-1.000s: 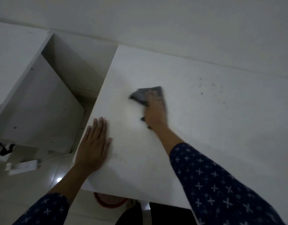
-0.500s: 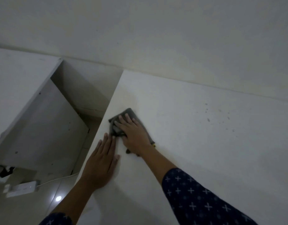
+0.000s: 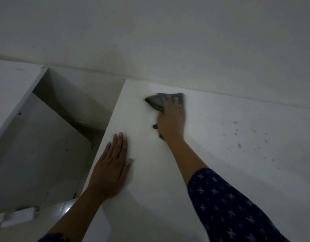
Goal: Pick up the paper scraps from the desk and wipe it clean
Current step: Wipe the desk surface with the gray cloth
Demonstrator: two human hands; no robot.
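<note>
Counter [image 3: 220, 180], white against a white wall [image 3: 168, 41], shows dark specks [image 3: 239, 145] at right; left hand [image 3: 112, 168] rests flat, right hand [image 3: 171, 119] presses cloth [image 3: 155, 102], fingers straight.

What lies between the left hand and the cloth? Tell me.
Only bare white desk separates the left hand from the grey cloth under the right hand, seen in the head view.

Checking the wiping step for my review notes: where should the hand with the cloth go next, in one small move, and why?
Probably sweep the right hand, pressing the dark grey cloth flat near the far left corner of the white desk top, rightward toward the dark specks, which look unwiped. The left hand rests flat by the left edge, bracing.
</note>
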